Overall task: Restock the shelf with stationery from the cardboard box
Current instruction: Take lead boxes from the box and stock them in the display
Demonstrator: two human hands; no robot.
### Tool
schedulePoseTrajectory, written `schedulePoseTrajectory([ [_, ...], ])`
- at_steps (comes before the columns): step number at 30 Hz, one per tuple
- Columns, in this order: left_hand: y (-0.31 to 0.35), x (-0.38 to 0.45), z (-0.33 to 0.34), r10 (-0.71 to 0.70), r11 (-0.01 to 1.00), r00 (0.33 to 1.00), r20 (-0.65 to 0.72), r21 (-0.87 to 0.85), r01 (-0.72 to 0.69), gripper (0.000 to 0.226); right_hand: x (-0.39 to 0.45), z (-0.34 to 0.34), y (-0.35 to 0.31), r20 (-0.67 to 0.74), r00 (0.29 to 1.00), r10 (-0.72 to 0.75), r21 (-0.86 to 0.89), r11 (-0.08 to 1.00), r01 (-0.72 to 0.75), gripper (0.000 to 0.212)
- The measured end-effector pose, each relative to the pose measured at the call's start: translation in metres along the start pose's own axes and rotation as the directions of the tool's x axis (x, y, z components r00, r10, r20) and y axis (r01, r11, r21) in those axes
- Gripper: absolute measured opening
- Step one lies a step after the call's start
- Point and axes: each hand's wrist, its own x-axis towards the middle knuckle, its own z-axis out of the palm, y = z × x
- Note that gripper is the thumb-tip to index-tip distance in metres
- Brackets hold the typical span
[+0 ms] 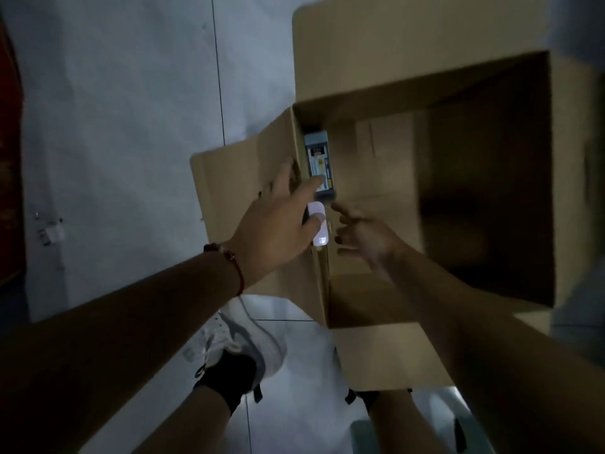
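Both hands reach down toward the open cardboard box (425, 178) that stands on the tiled floor (114, 109). The left hand (278, 221) hangs over the box's left wall, with its fingers pointing forward; its thumb lies across a small white packet (318, 227), pinning it against the palm, so this hand is grasping that packet. A red cord bracelet (237, 267) circles the left wrist. The right hand (363, 234) is inside the box opening, just beside the white packet, with its fingers loosely spread and nothing in them; motion blur softens its outline.

1 pack of stationery (319, 165) stands against the inner left wall of the box, just beyond the left fingertips; its label is printed in blue, white and yellow, but the print is too blurred to read. Whether the left fingers touch it cannot be told. The rest of the box's inside is dark shadow and bare cardboard. All 4 flaps are folded outward.

Below the arms, 1 white sneaker (242, 345) with a black sock stands on the floor near the box's corner.
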Motion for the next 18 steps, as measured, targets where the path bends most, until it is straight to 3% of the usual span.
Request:
schedulePoseTrajectory([
  [2, -0.005, 0.003, 0.015, -0.038, 0.998, 0.999, -0.028, -0.057, 0.037, 0.052, 0.02, 0.005, 0.005, 0.051, 0.993, -0.103, -0.184, 0.977, 0.11, 0.043],
  [5, -0.008, 0.0, 0.031, -0.077, 0.995, 0.994, -0.081, -0.07, 0.072, 0.052, 0.041, 0.01, 0.016, 0.129, 0.967, -0.219, -0.551, 0.795, 0.254, 0.037],
  [7, -0.01, 0.002, 0.037, -0.069, 0.997, 0.99, -0.119, -0.05, 0.063, 0.052, 0.051, 0.008, 0.024, 0.156, 0.947, -0.282, -0.623, 0.715, 0.316, 0.034],
  [9, -0.012, 0.002, 0.037, -0.042, 0.999, 0.989, -0.139, -0.04, 0.037, 0.051, 0.055, 0.002, 0.028, 0.096, 0.946, -0.311, -0.635, 0.712, 0.299, 0.033],
  [11, -0.012, 0.002, 0.036, -0.043, 0.998, 0.99, -0.135, -0.06, 0.035, 0.051, 0.053, -0.008, 0.025, -0.016, 0.95, -0.313, -0.523, 0.812, 0.258, 0.023],
  [14, -0.013, -0.001, 0.035, -0.055, 0.996, 0.991, -0.125, -0.083, 0.045, 0.052, 0.043, -0.019, 0.012, -0.188, 0.959, -0.214, -0.123, 0.973, 0.193, 0.012],
  [16, -0.013, -0.001, 0.036, -0.062, 0.996, 0.989, -0.138, -0.07, 0.052, 0.052, 0.04, -0.025, -0.012, -0.166, 0.98, -0.111, 0.083, 0.989, 0.126, 0.016],
  [18, -0.012, 0.0, 0.036, -0.083, 0.995, 0.987, -0.141, -0.072, 0.074, 0.053, 0.047, -0.028, -0.038, -0.116, 0.987, -0.108, 0.11, 0.986, 0.121, 0.021],
])
